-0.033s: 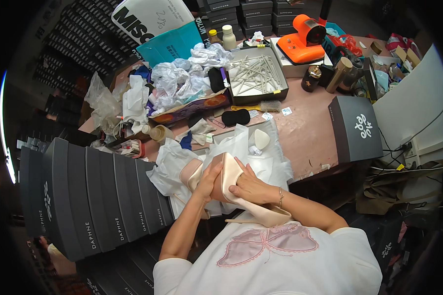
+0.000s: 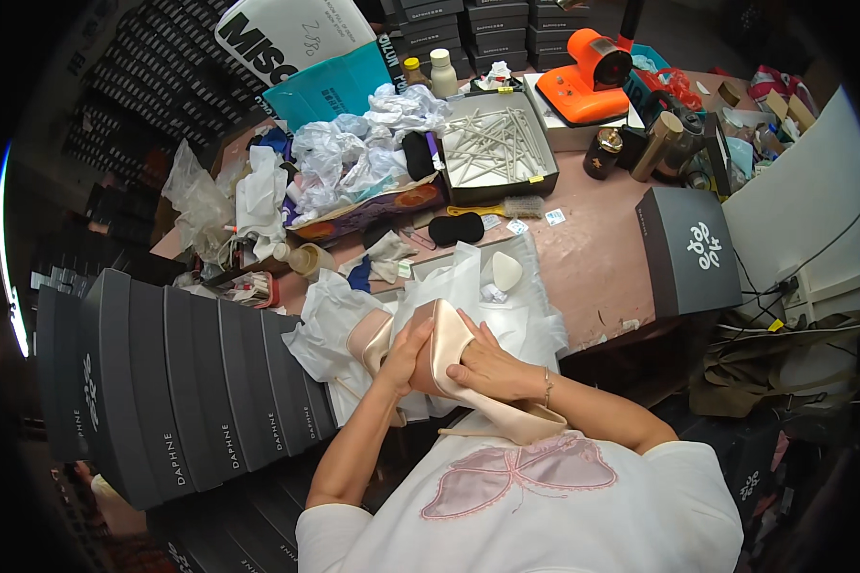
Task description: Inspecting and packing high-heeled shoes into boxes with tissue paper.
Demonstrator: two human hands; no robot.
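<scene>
A champagne satin high-heeled shoe (image 2: 446, 334) is between my hands in front of my chest, its pointed toe away from me and its heel end by my shirt. My left hand (image 2: 409, 355) is closed around the toe part on the sole side. My right hand (image 2: 492, 368) grips the other side, its thumb at the shoe's opening and some fingers hidden inside. The matching shoe (image 2: 365, 334) lies just left of my left hand on white tissue paper (image 2: 330, 310). Beyond my right hand sits a white teardrop-shaped pad (image 2: 505, 271), also on paper.
Dark grey shoe boxes (image 2: 191, 382) are stacked at my left; another shoe box (image 2: 690, 250) stands right. Farther back are a box of thin white sticks (image 2: 497, 143), crumpled white paper (image 2: 339, 148), a yellow-handled brush (image 2: 521, 207), a black eye-mask-shaped pad (image 2: 456, 228) and an orange device (image 2: 583, 91).
</scene>
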